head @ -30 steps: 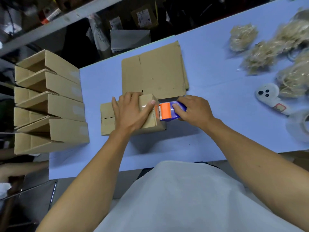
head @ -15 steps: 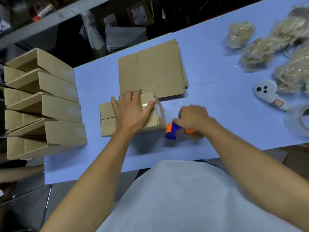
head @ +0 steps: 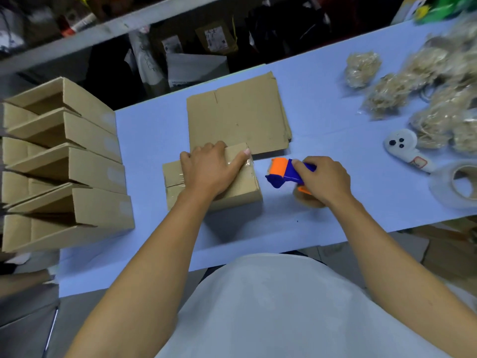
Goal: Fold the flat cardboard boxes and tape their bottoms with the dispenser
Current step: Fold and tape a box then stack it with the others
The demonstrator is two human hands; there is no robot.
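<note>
A folded cardboard box (head: pixel 237 187) lies bottom-up at the middle of the blue table (head: pixel 322 220), with clear tape along its seam. My left hand (head: pixel 209 169) lies flat on top of it, fingers straight, thumb along the right edge. Just right of the box, my right hand (head: pixel 322 180) grips the blue and orange tape dispenser (head: pixel 282 173), held apart from the box. A stack of flat cardboard boxes (head: pixel 237 115) lies behind the folded box.
Several folded boxes (head: pixel 67 164) lie in a row on the left. At the right are bundles of pale raffia (head: pixel 387 94), a white dispenser with black dots (head: pixel 405 148) and a roll of clear tape (head: pixel 454 187). Shelves with packages stand behind the table.
My right hand pulled the dispenser off the box's right end, dipped toward the table's front, then lifted it back up beside the box. My left hand stayed on the box.
</note>
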